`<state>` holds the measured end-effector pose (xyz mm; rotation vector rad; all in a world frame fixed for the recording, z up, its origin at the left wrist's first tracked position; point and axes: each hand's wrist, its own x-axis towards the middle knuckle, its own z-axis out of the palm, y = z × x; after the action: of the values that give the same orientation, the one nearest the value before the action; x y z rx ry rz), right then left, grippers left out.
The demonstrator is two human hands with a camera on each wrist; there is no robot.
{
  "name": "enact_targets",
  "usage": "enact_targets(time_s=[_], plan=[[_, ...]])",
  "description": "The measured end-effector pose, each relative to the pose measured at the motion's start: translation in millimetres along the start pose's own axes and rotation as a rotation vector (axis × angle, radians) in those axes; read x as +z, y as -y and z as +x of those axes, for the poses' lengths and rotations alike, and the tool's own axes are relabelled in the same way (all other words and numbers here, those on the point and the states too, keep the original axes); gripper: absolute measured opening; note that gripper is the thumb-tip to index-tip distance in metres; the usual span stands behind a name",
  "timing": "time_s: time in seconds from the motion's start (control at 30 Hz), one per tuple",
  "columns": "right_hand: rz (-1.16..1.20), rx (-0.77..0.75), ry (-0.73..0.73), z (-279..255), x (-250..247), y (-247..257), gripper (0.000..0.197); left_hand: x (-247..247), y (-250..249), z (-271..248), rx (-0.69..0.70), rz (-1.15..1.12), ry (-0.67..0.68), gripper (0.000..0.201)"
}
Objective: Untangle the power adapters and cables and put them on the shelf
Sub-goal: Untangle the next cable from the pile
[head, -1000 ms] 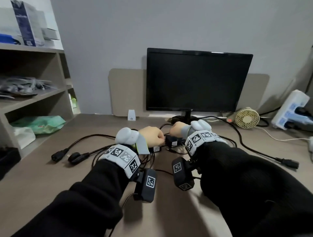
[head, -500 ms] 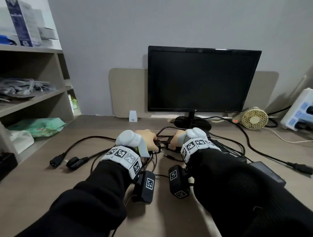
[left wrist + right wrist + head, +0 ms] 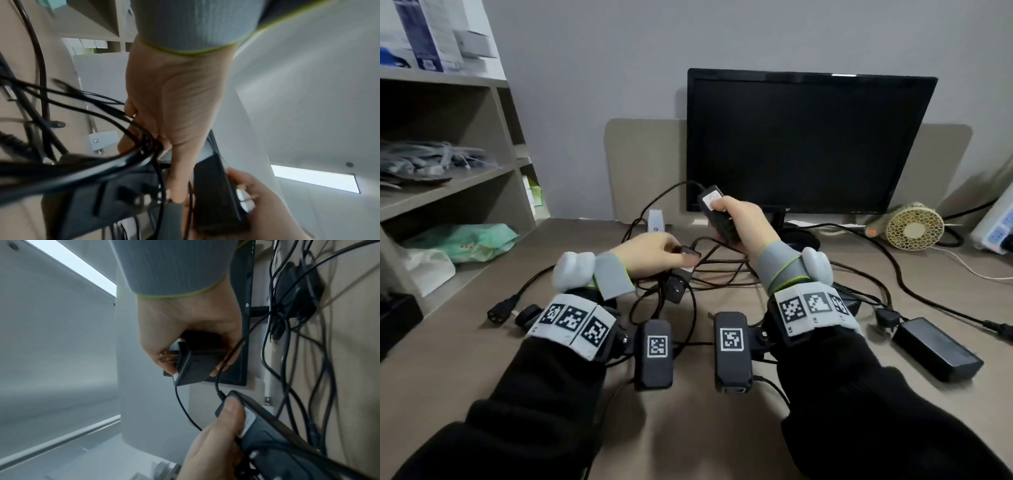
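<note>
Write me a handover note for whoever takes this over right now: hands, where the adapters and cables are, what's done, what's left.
Right hand: grips a small black plug adapter, lifted above the desk, its thin cord trailing down into the pile.
Left hand: holds a second black adapter low over the cable tangle.
A larger power brick lies on the desk to the right; two loose plug ends lie to the left.
Done: one adapter raised, not yet freed.
Left: separate every cord and move everything to the shelf on the left.
</note>
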<state>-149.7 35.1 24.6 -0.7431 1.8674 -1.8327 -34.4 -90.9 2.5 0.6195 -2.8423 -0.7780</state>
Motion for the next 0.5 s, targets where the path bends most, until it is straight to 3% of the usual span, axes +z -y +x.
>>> enact_targets(time_s=[0.07, 0.13, 0.3, 0.37, 0.47, 0.5], plan=[[0.03, -0.056, 0.01, -10.0, 3.4, 6.5, 0.017, -6.4, 11.0, -3.6, -0.012, -0.129, -0.094, 0.065], [0.037, -0.076, 0.041, -13.2, 6.4, 6.6, 0.02, -9.4, 16.2, -4.1, -0.003, -0.33, -0.206, 0.039], [0.009, 0.067, 0.216, -14.2, 17.8, -0.8, 0.016, -20.3, 17.2, -3.9, 0.05, -0.596, -0.365, 0.03], [-0.097, 0.068, 0.261, -14.7, 25.5, -5.7, 0.005, -20.9, 15.3, -3.6, 0.096, -0.572, -0.364, 0.022], [-0.158, 0.058, 0.297, -19.4, 26.8, -7.0, 0.031, -16.4, 9.9, -5.6, 0.152, -0.572, -0.244, 0.012], [-0.146, 0.055, 0.305, -19.5, 25.9, -6.7, 0.029, -14.1, 9.1, -5.8, 0.161, -0.545, -0.211, 0.014]])
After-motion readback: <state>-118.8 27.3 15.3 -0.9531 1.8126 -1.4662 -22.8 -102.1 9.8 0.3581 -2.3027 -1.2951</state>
